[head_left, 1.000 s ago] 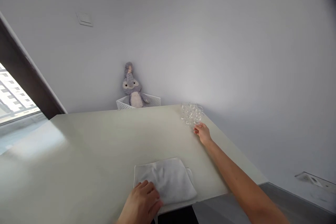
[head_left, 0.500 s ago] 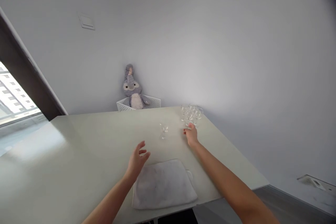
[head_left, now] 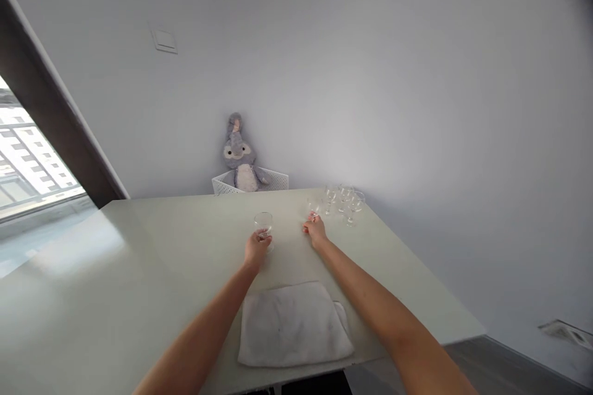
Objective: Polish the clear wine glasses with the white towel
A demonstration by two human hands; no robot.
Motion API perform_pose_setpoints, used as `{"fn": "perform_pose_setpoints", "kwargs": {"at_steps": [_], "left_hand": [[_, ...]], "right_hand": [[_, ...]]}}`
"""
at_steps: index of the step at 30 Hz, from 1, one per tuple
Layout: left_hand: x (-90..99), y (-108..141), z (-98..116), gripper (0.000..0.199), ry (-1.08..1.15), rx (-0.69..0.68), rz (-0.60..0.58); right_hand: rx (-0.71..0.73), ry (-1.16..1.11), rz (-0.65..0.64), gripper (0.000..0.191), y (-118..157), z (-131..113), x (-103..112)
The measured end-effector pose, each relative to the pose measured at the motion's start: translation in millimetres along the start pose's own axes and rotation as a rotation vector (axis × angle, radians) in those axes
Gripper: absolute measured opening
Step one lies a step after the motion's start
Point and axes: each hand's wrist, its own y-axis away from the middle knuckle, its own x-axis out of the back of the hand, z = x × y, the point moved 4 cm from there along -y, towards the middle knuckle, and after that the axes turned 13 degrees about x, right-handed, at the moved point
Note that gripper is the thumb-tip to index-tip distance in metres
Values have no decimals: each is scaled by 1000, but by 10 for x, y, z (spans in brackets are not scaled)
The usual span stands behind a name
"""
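Note:
My left hand (head_left: 257, 247) is closed round the lower part of a clear stemmed glass (head_left: 263, 220), whose bowl stands upright above my fingers. Further back and to the right, my right hand (head_left: 315, 228) pinches the lower part of a second stemmed glass (head_left: 314, 205); its foot is hidden. Several more clear stemmed glasses (head_left: 345, 200) stand close together just beyond, near the table's far right corner. Nearer to me, between my forearms, lies a folded white cloth (head_left: 294, 327).
The pale table (head_left: 152, 259) ends at a grey wall behind and on the right. A plush toy (head_left: 243, 157) sits in a white perforated basket (head_left: 279, 181) past the far edge. At the left is a window (head_left: 32, 160). A socket plate (head_left: 567, 332) is low on the right.
My left hand has reached forward and closed on the single glass, which now stands further left. My right hand has moved left, bringing one glass away from the group.

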Motion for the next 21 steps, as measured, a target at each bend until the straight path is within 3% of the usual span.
{"fn": "perform_pose_setpoints", "kwargs": {"at_steps": [4, 14, 18, 21], "left_hand": [[270, -58, -41, 27, 8, -2, 89], [1183, -231, -220, 30, 157, 60, 357], [1463, -236, -282, 29, 243, 88, 462], [1614, -253, -338, 26, 296, 101, 518]], "right_hand": [[-27, 6, -129, 52, 136, 4, -499], [-80, -91, -467, 53, 654, -52, -1801], [-98, -109, -464, 55, 805, -49, -1905], [-75, -71, -301, 48, 670, 9, -1607]]}}
